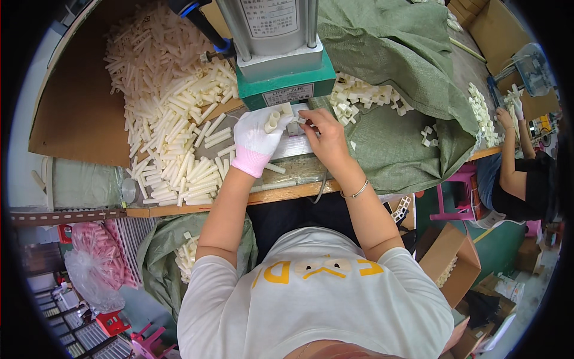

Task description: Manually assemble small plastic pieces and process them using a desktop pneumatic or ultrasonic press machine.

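Head view: the surface (293, 190) carries a green-fronted press (286, 76), heaped loose cream tubes (179, 173) and fewer connectors (366, 97); much seems left. The gloved left hand (254, 136), by the metal fixture (296, 147), holds a tubular piece (271, 123), perhaps part-joined; whether the narrowed right hand (329, 136) holds anything, I cannot tell.

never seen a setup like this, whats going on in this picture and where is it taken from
There is one picture, from a wide fisheye camera on a person's head, looking down, so edges curve. Below is a silver-and-green upright metal machine on a wood-edged workbench. Cream plastic tubes are heaped left; small cream block-shaped plastic pieces lie right, by a green woven sheet. The left hand, in a white glove with pink cuff, holds a cream hollow plastic piece. The bare right hand has its fingertips beside it; whether they grip anything is unclear.
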`<state>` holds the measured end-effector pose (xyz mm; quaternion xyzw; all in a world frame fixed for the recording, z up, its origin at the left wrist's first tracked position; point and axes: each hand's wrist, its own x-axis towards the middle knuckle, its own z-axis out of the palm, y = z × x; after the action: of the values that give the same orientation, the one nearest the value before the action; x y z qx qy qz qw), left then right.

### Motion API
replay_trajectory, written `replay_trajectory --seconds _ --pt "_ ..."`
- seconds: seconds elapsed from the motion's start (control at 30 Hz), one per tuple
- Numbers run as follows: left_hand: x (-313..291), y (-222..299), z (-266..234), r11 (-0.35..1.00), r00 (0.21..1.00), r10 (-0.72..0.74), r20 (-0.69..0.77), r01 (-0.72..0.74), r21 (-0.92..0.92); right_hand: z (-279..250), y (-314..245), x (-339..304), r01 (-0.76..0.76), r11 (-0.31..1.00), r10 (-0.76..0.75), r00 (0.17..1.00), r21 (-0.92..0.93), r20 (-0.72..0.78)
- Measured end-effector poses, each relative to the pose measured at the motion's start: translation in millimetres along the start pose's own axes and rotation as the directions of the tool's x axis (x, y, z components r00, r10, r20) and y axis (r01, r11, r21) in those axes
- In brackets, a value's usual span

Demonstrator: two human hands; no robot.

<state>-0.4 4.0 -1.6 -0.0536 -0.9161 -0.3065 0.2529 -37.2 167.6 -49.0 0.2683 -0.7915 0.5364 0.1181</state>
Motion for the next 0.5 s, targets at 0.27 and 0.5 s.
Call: replay_trajectory --seconds 0.27,0.5 --pt "0 5 -2 1.000 0.999 0.015 -0.050 -0.016 -0.016 -64 37 -3 -0.194 0.978 0.158 0.931 -0.080 -0.330" --pt "-11 2 8 0.990 0.991 -0.131 -0.037 0.129 -0.057 -86 69 5 -0.299 0.892 0.270 0.954 -0.340 -0.130"
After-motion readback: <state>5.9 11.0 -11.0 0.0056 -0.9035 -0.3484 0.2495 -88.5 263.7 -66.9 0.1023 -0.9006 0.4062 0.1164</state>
